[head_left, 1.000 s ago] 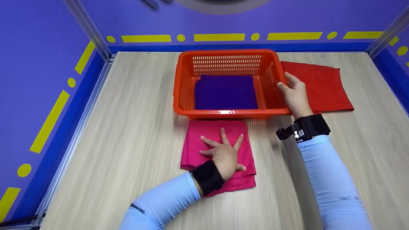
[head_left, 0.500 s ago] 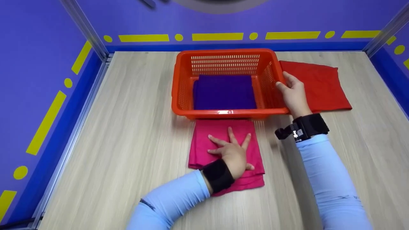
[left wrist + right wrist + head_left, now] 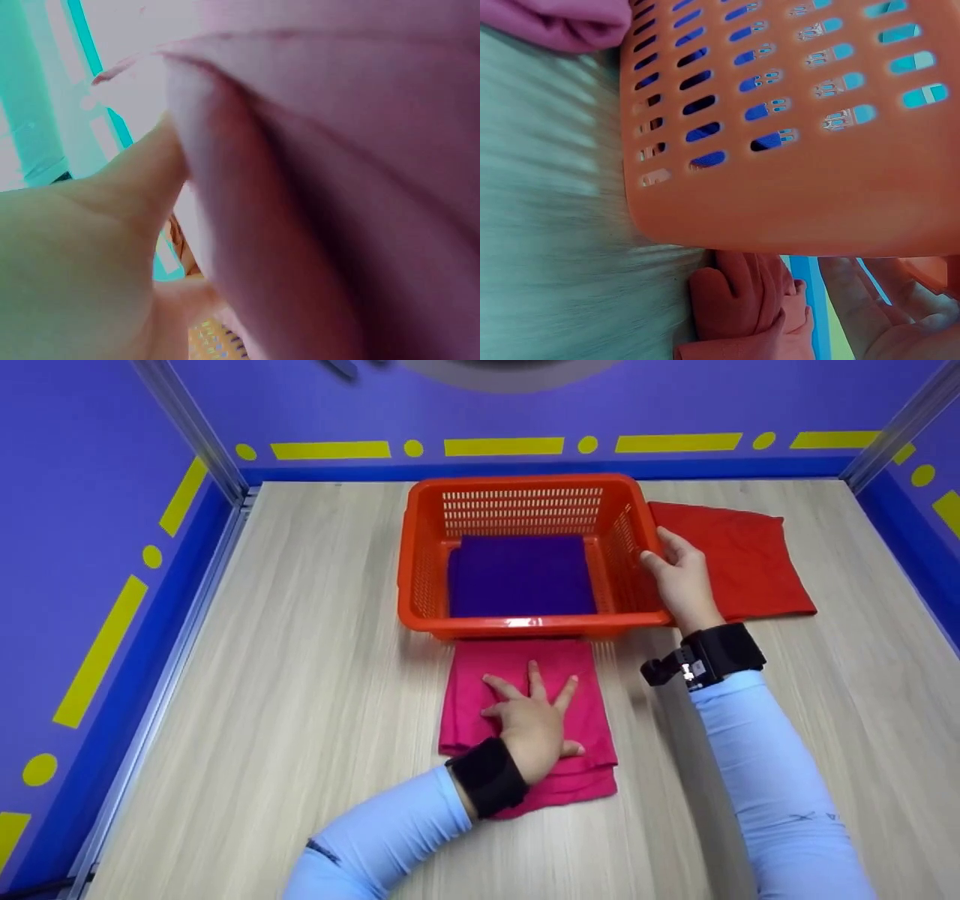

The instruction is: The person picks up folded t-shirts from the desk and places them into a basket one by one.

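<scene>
A folded pink cloth [image 3: 596, 712] lies on the table in front of an orange plastic basket [image 3: 540, 624], its far edge close to the basket's near side. My left hand [image 3: 534, 735] rests on this cloth with its fingers spread. Seen from the left wrist, pink folds [image 3: 247, 187] rise close beside that hand. My right hand [image 3: 682, 577] grips the basket's right rim, thumb on the inner side. Inside the basket a folded purple cloth [image 3: 521, 576] lies flat. In the right wrist view, the slotted basket wall [image 3: 780, 187] fills the upper part, and fingers [image 3: 855, 300] curl under the rim.
A red cloth [image 3: 750, 562] lies to the right of the basket, partly behind the right hand. Blue panels with yellow marks [image 3: 502, 448] stand at the table's back and sides. Bare wood table [image 3: 315, 645] extends left of the basket.
The pink cloth has slid right along the basket's front under my left hand. That hand has since shifted back left across the cloth. My right hand keeps its hold on the rim.
</scene>
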The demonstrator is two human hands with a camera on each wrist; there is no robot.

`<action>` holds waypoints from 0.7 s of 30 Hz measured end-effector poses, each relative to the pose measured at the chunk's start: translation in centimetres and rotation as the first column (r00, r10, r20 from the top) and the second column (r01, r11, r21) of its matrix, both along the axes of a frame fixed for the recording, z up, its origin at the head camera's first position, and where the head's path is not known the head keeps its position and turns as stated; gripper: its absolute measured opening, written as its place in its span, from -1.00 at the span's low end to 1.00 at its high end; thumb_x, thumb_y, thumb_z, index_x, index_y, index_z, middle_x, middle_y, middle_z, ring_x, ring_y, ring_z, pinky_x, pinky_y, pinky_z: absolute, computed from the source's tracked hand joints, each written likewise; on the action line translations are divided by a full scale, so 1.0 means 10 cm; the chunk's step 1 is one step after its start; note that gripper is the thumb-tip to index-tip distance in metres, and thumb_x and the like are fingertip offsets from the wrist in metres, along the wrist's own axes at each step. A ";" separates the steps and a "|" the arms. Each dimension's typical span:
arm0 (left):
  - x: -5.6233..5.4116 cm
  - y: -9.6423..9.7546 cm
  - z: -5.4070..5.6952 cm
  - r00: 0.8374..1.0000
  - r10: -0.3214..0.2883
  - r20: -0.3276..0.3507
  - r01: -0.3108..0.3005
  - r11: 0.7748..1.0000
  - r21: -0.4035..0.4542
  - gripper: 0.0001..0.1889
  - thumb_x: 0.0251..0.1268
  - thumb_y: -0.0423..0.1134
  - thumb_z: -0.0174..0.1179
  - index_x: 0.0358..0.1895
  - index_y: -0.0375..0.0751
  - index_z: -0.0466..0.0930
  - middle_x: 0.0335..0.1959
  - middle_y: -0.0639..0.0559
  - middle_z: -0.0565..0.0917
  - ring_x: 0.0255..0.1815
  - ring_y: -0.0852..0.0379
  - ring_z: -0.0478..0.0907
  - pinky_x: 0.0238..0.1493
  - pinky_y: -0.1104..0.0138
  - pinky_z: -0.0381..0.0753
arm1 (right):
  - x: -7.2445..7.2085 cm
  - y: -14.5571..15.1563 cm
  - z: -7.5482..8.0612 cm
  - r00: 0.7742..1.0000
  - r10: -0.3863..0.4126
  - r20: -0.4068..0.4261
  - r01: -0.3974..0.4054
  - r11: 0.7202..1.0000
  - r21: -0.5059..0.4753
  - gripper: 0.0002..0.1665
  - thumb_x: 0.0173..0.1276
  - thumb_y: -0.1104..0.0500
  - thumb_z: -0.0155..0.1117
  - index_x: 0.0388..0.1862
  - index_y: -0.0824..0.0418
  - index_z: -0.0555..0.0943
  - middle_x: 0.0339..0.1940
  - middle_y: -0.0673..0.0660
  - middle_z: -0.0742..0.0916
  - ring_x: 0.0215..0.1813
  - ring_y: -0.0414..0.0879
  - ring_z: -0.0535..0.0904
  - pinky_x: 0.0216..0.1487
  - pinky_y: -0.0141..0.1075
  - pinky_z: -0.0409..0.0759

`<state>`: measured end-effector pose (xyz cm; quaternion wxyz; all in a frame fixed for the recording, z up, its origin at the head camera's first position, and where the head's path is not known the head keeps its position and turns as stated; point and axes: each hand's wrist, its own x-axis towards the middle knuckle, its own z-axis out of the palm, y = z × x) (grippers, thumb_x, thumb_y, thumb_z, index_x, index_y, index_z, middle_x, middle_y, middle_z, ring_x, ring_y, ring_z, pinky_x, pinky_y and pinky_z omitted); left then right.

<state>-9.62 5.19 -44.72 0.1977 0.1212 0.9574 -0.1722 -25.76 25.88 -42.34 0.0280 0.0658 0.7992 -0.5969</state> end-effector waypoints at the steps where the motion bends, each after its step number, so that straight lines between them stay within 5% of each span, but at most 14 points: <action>1: 0.00 -0.04 0.01 1.000 -0.007 -0.005 0.007 1.000 0.016 0.04 0.07 0.66 -0.06 0.62 0.52 -0.25 0.65 -0.05 0.07 0.38 -0.56 0.30 -0.25 0.07 0.75 | 0.00 0.00 0.00 1.000 0.002 -0.002 -0.002 1.000 0.003 -0.23 0.62 0.12 0.04 0.68 0.14 0.02 0.61 0.17 0.29 0.51 -0.02 0.33 0.49 -0.13 0.30; 5: -0.03 -0.27 0.04 0.999 -0.032 -0.017 0.034 0.987 0.159 -0.02 0.11 0.53 0.13 0.62 0.47 -0.01 0.62 -0.05 0.16 0.39 -0.51 0.28 -0.36 0.19 0.70 | -0.01 0.00 0.00 1.000 0.002 -0.005 -0.002 1.000 0.014 -0.23 0.62 0.14 0.05 0.68 0.17 0.03 0.61 0.18 0.30 0.50 -0.02 0.33 0.48 -0.15 0.31; 8: -0.04 -0.49 0.06 0.998 -0.050 -0.026 0.056 0.948 0.314 -0.09 0.14 0.38 0.27 0.59 0.34 0.18 0.59 -0.09 0.23 0.41 -0.45 0.25 -0.18 0.08 0.71 | -0.02 0.01 0.00 1.000 -0.009 -0.004 0.009 1.000 0.012 -0.24 0.62 0.14 0.05 0.67 0.18 0.04 0.60 0.19 0.31 0.49 -0.02 0.34 0.48 -0.14 0.31; 12: -0.03 -0.79 0.04 0.997 -0.057 -0.046 0.072 0.871 0.485 -0.16 0.17 0.21 0.37 0.54 0.14 0.33 0.55 -0.15 0.29 0.40 -0.34 0.26 0.06 -0.13 0.61 | -0.01 0.00 0.00 1.000 -0.016 -0.006 0.016 1.000 0.001 -0.24 0.61 0.13 0.06 0.67 0.17 0.05 0.60 0.19 0.32 0.50 -0.01 0.35 0.48 -0.14 0.32; 16: -0.02 -1.05 -0.01 0.993 -0.061 -0.099 0.109 0.796 0.596 -0.29 0.24 0.08 0.39 0.43 -0.10 0.46 0.47 -0.20 0.38 0.35 -0.25 0.35 0.05 -0.08 0.63 | 0.00 0.00 -0.02 1.000 -0.028 -0.005 0.028 0.999 -0.020 -0.23 0.60 0.12 0.08 0.67 0.16 0.07 0.59 0.19 0.33 0.49 -0.01 0.36 0.47 -0.13 0.33; 21: -0.04 -1.34 -0.08 0.986 -0.045 -0.158 0.148 0.659 0.737 -0.48 0.28 -0.11 0.41 0.24 -0.28 0.57 0.29 -0.26 0.53 0.27 -0.26 0.43 0.22 0.01 0.54 | 0.02 0.01 0.03 0.999 -0.020 0.031 0.021 1.000 -0.019 -0.22 0.60 0.06 0.09 0.68 0.05 0.07 0.55 0.21 0.39 0.45 0.02 0.38 0.47 -0.06 0.34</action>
